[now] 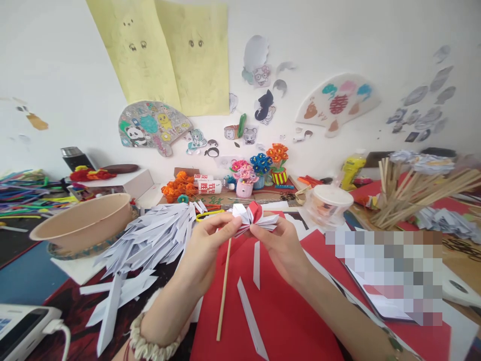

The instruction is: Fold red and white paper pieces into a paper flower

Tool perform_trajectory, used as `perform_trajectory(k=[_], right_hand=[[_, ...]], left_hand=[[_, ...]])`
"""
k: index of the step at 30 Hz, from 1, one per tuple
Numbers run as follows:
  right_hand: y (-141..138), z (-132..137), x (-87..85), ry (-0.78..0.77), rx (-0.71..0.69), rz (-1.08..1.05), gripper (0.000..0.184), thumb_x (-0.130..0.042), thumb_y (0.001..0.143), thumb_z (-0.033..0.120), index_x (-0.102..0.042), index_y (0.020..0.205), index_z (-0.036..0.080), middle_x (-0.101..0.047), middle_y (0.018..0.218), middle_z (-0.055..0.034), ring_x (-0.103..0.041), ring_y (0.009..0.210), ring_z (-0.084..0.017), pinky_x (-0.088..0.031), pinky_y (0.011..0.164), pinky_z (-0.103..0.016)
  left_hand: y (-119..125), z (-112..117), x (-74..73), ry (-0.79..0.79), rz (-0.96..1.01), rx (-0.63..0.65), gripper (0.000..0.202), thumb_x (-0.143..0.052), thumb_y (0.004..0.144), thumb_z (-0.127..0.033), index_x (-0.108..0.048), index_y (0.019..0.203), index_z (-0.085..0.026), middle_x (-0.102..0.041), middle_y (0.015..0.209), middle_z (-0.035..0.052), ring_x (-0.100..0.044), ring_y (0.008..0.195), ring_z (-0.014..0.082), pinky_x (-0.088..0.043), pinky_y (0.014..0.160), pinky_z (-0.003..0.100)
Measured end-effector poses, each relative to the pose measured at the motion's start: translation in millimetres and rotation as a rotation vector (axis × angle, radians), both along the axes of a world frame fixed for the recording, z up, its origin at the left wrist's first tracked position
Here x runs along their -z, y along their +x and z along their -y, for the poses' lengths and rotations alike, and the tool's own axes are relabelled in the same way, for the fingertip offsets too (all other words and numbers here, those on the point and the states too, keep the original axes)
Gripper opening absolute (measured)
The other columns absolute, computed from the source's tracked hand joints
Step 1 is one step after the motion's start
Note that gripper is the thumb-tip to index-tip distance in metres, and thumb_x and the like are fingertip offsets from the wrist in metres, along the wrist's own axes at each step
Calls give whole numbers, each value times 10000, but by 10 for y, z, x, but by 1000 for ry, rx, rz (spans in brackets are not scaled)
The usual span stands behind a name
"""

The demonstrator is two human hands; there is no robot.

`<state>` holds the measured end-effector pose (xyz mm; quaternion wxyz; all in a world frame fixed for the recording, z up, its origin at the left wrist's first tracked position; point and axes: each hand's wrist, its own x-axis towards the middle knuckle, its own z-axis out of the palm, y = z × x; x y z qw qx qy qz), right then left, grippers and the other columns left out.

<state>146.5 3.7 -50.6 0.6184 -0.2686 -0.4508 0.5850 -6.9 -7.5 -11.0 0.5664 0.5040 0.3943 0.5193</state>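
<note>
Both the left hand [206, 239] and the right hand [280, 246] were closed on a folded paper piece [245, 217], pinching it between thumbs and fingers, one from either side. The piece was mostly white, with a rounded red part toward its right, and it was held up above the far part of a red sheet [296, 321]. On that sheet, below the hands, lay a thin wooden stick [224, 296], slightly aslant, and to the right of it two narrow white strips [248, 313], apart from each other. A pale scrunchie [146, 338] circled the left wrist. Off to the left spread a large heap of folded white paper [150, 233], a few pieces lying loose on its near side, with a yellow handle [210, 214] by its far end. Left of the heap stood a beige bowl [75, 225], and in the near corner sat a white device [33, 326] with a cable plugged in. Beyond the hands, small potted craft flowers [246, 176] in pink, blue and orange stood close to the wall [319, 30]. At the right of the table [453, 261] were a lidded tub [330, 195], a yellow bottle [352, 173] and a bunch of wooden sticks [398, 200]. Two yellow sheets [203, 75] hung above.
</note>
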Motion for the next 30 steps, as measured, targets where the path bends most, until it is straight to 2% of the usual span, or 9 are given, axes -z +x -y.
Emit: perform_trajectory(k=[6,11,17,21,24,26,29,30], right_hand=[[-16,17,-20,-15,-18,-12,197,-855,731,324,-782,876,213,-762,880,-37,-710,839,-210,-580,824,-376],[-22,12,9,-12,19,4,165,-866,718,327,-786,818,223,-748,798,-19,-705,763,-190,-587,795,-368],[-67,34,45,-48,88,-3,167,-873,702,322,-790,809,223,-786,802,-36,-729,746,-211,-589,784,-387],[-51,35,22,-38,116,-10,166,-875,703,325,-790,802,222,-780,760,-28,-720,702,-193,-589,755,-363],[2,10,-13,-12,136,20,159,-867,713,331,-786,788,216,-766,715,-23,-699,642,-179,-584,691,-340],[43,-6,-41,0,157,45,164,-865,712,330,-781,778,207,-752,686,-20,-683,610,-171,-579,662,-329],[90,-26,-72,4,175,81,185,-866,703,339,-774,770,194,-734,654,-16,-665,576,-165,-578,637,-326],[101,-32,-77,10,164,97,194,-865,701,345,-773,772,191,-733,654,-18,-664,573,-166,-579,633,-328]], left_hand=[[32,25,-31,18,6,-42,194,-797,734,-364,-735,701,-183,-684,843,34,-576,868,196,-405,875,320],[69,50,17,-50,107,-36,191,-816,711,-367,-750,684,-189,-674,778,17,-570,833,170,-423,851,298],[111,40,91,-155,220,-92,218,-865,628,-375,-771,739,-213,-746,904,35,-621,919,199,-452,851,315],[125,49,71,-151,170,-83,232,-838,662,-406,-753,745,-207,-742,899,40,-626,899,207,-456,799,315],[75,47,14,15,-103,-126,241,-757,768,-440,-731,781,-201,-724,894,54,-611,884,222,-444,801,345],[14,37,-31,214,-363,-263,229,-720,816,-441,-710,818,-213,-716,902,51,-587,829,217,-428,761,353],[-80,21,-88,656,-703,-511,126,-725,839,-330,-660,858,-223,-707,892,36,-567,788,207,-393,695,336],[-105,18,-101,827,-810,-523,90,-702,869,-303,-654,861,-227,-709,862,29,-571,777,203,-384,695,336]])
